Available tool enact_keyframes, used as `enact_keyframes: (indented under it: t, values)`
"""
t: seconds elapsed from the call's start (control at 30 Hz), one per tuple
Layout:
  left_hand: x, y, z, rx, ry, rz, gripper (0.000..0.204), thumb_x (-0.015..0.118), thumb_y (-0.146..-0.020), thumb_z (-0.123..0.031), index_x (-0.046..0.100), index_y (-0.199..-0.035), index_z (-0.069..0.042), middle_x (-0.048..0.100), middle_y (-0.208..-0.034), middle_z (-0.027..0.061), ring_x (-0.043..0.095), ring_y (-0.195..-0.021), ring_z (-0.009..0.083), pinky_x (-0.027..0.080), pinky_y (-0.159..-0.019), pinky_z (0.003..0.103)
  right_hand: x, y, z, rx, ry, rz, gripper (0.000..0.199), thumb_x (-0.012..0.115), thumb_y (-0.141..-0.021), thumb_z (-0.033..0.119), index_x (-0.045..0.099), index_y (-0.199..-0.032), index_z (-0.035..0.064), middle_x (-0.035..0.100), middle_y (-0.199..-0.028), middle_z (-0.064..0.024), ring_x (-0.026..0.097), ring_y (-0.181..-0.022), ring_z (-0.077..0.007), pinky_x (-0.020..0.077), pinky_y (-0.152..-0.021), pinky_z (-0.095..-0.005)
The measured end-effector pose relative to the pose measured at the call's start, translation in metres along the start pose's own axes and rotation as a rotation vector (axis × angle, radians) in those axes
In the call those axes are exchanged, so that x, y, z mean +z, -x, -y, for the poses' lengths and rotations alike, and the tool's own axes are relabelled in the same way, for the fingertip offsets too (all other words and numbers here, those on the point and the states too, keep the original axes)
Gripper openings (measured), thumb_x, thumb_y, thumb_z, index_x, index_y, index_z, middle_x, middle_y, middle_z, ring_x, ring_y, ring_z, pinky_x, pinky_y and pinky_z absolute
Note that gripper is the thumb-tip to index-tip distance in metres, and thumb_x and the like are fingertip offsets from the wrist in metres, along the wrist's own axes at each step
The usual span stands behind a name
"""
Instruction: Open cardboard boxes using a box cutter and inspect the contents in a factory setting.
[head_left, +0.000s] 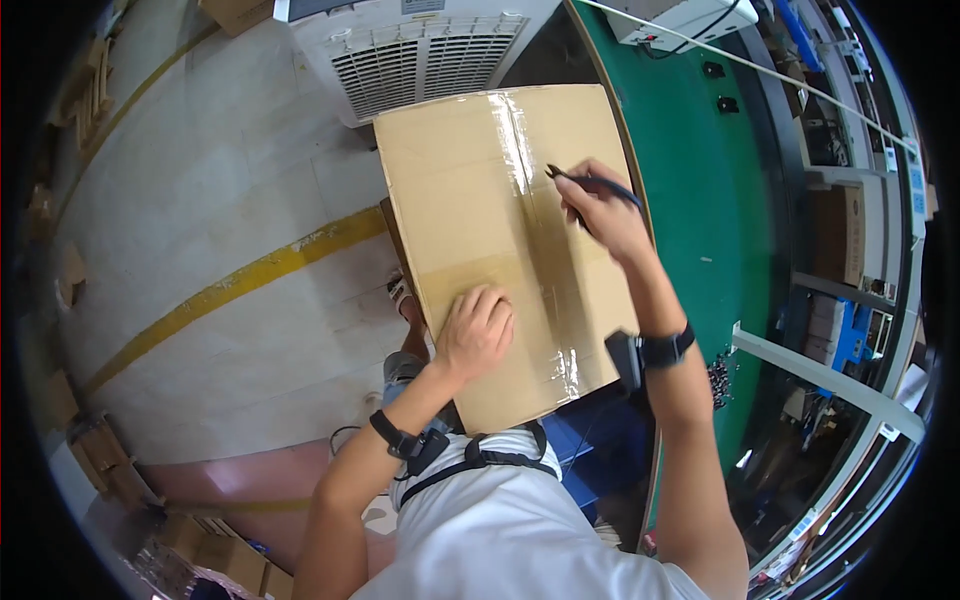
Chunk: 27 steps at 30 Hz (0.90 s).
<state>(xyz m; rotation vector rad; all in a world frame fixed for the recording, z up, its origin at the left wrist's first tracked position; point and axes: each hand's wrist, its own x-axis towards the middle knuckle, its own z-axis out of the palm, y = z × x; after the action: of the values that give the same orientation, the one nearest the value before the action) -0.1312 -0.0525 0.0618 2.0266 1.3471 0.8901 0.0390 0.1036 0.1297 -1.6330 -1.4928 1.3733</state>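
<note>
A large cardboard box point(450, 190) stands in front of me, its top seam sealed lengthwise with shiny clear tape point(518, 150). On the near left part of its top, my left hand point(477, 332) lies with fingers stretched and slightly bent, holding nothing. Above the right half of the box, my right hand point(603, 212) is closed around a small pair of dark cutting pliers point(597, 184). The jaws point left toward the tape and look slightly parted, apart from the box top.
Beyond the box stands a white machine with a grille point(425, 60). To the right runs a green-topped workbench point(690, 230) with a white appliance point(690, 20) at its far end and a metal frame point(830, 375). A yellow floor line point(240, 275) crosses the left side.
</note>
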Motion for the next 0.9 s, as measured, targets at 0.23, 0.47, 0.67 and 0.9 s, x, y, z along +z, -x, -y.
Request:
enact_keyframes:
  t: [0.23, 0.47, 0.67, 0.9]
  values:
    - [0.004, 0.006, 0.000, 0.003, 0.015, -0.029, 0.011, 0.058, -0.074, -0.011, 0.054, -0.081, -0.003, 0.052, -0.094, 0.0098, 0.050, -0.092, 0.0258, 0.040, -0.077, 0.037, -0.002, -0.081, 0.026, 0.125, 0.351, 0.297, 0.019, 0.061, -0.082, 0.019, 0.059, -0.076, 0.0015, 0.064, -0.066, -0.0060, 0.062, -0.056, -0.0109, 0.0467, -0.047, -0.0225]
    - [0.003, 0.007, 0.005, 0.021, 0.093, -0.082, 0.013, 0.058, -0.071, -0.009, 0.054, -0.081, -0.002, 0.051, -0.093, 0.0093, 0.050, -0.091, 0.0253, 0.040, -0.077, 0.035, 0.009, -0.117, 0.052, 0.216, 0.669, 0.297, 0.023, 0.062, -0.079, 0.027, 0.066, -0.077, 0.0052, 0.065, -0.070, -0.0024, 0.058, -0.056, -0.0076, 0.0442, -0.047, -0.0204]
    - [0.008, 0.009, 0.008, 0.027, 0.138, -0.129, 0.011, 0.058, -0.071, -0.009, 0.054, -0.079, -0.002, 0.051, -0.092, 0.0093, 0.050, -0.092, 0.0249, 0.040, -0.076, 0.035, 0.008, -0.131, 0.053, 0.357, 0.540, 0.342, 0.018, 0.059, -0.083, 0.024, 0.060, -0.079, 0.0062, 0.060, -0.068, -0.0002, 0.051, -0.054, -0.0062, 0.0368, -0.045, -0.0192]
    - [0.006, 0.009, 0.008, 0.023, 0.151, -0.088, 0.015, 0.057, -0.073, -0.010, 0.056, -0.083, 0.000, 0.051, -0.097, 0.0109, 0.050, -0.095, 0.0242, 0.041, -0.078, 0.035, 0.013, -0.133, 0.055, 0.499, 0.436, 0.281, 0.018, 0.058, -0.084, 0.024, 0.058, -0.077, 0.0080, 0.054, -0.064, 0.0024, 0.045, -0.051, -0.0035, 0.0324, -0.042, -0.0160]
